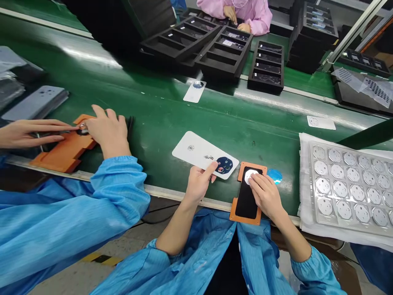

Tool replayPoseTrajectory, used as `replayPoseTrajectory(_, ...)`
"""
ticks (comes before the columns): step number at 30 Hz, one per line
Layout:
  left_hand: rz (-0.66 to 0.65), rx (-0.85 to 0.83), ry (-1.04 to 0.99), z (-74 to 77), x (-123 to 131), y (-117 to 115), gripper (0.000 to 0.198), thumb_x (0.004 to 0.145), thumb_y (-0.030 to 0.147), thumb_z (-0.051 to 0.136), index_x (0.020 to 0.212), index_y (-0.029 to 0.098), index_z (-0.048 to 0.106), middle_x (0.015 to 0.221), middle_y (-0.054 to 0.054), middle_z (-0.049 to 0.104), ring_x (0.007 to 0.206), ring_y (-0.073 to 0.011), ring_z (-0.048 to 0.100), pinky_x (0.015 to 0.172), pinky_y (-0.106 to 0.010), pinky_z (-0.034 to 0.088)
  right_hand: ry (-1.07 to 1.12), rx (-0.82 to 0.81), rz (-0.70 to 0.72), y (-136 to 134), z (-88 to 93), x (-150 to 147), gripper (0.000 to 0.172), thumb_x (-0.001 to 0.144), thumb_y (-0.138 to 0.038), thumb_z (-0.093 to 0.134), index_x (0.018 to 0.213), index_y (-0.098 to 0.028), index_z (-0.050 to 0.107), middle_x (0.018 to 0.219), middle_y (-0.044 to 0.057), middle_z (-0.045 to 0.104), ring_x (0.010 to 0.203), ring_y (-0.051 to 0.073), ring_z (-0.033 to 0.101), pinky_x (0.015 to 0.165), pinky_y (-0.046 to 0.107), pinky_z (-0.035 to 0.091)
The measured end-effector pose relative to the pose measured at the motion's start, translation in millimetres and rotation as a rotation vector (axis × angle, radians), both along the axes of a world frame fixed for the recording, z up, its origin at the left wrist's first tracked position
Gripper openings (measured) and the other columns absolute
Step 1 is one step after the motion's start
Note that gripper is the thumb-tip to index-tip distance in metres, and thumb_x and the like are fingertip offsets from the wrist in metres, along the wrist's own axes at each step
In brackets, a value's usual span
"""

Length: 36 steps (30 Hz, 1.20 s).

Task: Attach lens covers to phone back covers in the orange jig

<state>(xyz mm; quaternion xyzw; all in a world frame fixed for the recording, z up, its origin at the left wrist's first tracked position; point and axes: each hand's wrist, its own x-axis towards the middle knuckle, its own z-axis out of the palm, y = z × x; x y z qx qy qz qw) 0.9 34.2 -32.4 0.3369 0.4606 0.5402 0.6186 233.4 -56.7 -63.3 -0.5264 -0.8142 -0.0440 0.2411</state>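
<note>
My left hand [198, 182] pinches the edge of a white phone back panel [196, 152], thumb on top near its dark round camera area. The panel is tilted, with its other end pointing to the upper left. My right hand [267, 196] is closed, its fingertips together on a round white camera disc [250, 175]. That disc lies at the top of a black phone-shaped piece [245, 200], which sits in an orange fixture [259, 219] at the bench edge. Whether the disc is lifted or flat is hidden by the fingers. A blue round film [275, 176] lies just right of the fixture.
A clear tray [334, 223] of round discs stands on the right. White panels [193, 95] [321, 122] lie farther back. Black trays [266, 67] line the far side, before a person in pink [260, 16]. At left a co-worker's hands [107, 129] work over another orange fixture [58, 157].
</note>
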Motion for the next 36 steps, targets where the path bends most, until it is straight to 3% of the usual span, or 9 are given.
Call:
replayPoseTrajectory(4,-0.001,0.027,0.104,2.2,9.9,-1.3,0.031,0.070,0.037,0.086,0.079,0.010,0.074,0.078,-0.011,0.074,0.062,-0.0157,0.066,0.038,-0.019,0.035,0.182,0.023,-0.013,3.8,18.6,-6.9,0.023,0.096,-0.011,0.058,0.114,-0.020,0.068,0.113,0.009,0.075,0.108,0.024,0.070,0.098,0.044,0.055)
replayPoseTrajectory(6,-0.013,0.051,0.131,4.6,19.8,-4.9,0.029,0.071,0.037,0.085,0.076,0.011,0.074,0.077,-0.009,0.075,0.060,-0.0153,0.066,0.043,-0.020,0.044,0.354,0.056,-0.058,7.6,33.8,-17.8,0.021,0.096,-0.011,0.059,0.111,-0.021,0.069,0.106,0.008,0.076,0.100,0.021,0.072,0.089,0.037,0.059)
replayPoseTrajectory(9,-0.092,0.077,0.129,6.3,36.5,-15.7,0.033,0.075,0.043,0.081,0.082,0.012,0.075,0.084,-0.009,0.077,0.065,-0.0170,0.069,0.064,-0.028,0.060,0.505,0.093,-0.143,17.4,56.0,-38.7,0.015,0.096,-0.015,0.059,0.106,-0.021,0.068,0.099,0.007,0.075,0.093,0.019,0.072,0.081,0.033,0.060)
replayPoseTrajectory(12,-0.150,0.135,0.098,0.7,48.0,-30.3,0.043,0.084,0.053,0.073,0.101,0.014,0.077,0.102,-0.012,0.078,0.086,-0.0237,0.075,0.085,-0.037,0.062,0.543,0.109,-0.227,28.7,67.7,-53.9,0.010,0.096,-0.023,0.061,0.101,-0.021,0.069,0.097,0.008,0.075,0.092,0.021,0.072,0.083,0.035,0.060)
replayPoseTrajectory(15,-0.160,0.223,0.113,-9.2,51.3,-41.0,0.047,0.092,0.058,0.062,0.110,0.017,0.077,0.118,-0.013,0.075,0.113,-0.0289,0.070,0.104,-0.042,0.055,0.590,0.090,-0.268,34.3,68.6,-57.6,0.011,0.096,-0.027,0.061,0.096,-0.022,0.071,0.095,0.008,0.075,0.090,0.021,0.072,0.081,0.035,0.059)
replayPoseTrajectory(19,-0.180,0.298,0.182,-14.7,49.4,-44.7,0.047,0.096,0.056,0.056,0.118,0.019,0.075,0.125,-0.012,0.072,0.120,-0.0296,0.067,0.108,-0.044,0.052,0.642,0.066,-0.274,32.6,67.1,-55.3,0.013,0.096,-0.025,0.059,0.092,-0.022,0.072,0.094,0.007,0.075,0.089,0.020,0.072,0.080,0.034,0.059)
replayPoseTrajectory(30,-0.282,0.780,0.537,5.3,49.1,-45.4,0.048,0.104,0.033,0.045,0.149,0.016,0.051,0.148,-0.017,0.054,0.138,-0.0301,0.052,0.115,-0.047,0.045,0.694,0.033,-0.353,31.3,67.0,-58.0,0.016,0.094,-0.020,0.055,0.090,-0.020,0.070,0.094,0.007,0.076,0.088,0.019,0.072,0.079,0.032,0.059)
replayPoseTrajectory(33,-0.337,0.767,0.533,6.4,50.4,-49.9,0.052,0.104,0.034,0.045,0.153,0.017,0.045,0.152,-0.017,0.051,0.139,-0.0307,0.051,0.117,-0.047,0.044,0.701,0.012,-0.382,31.4,68.7,-57.1,0.015,0.091,-0.021,0.055,0.084,-0.021,0.069,0.087,0.005,0.075,0.081,0.018,0.070,0.075,0.031,0.058)
replayPoseTrajectory(36,-0.341,0.646,0.452,3.0,53.8,-53.0,0.047,0.103,0.037,0.047,0.146,0.020,0.055,0.145,-0.013,0.059,0.133,-0.0301,0.057,0.115,-0.046,0.047,0.702,0.002,-0.412,33.4,70.7,-56.5,0.013,0.086,-0.020,0.056,0.077,-0.022,0.065,0.077,0.003,0.071,0.071,0.017,0.066,0.069,0.029,0.055)
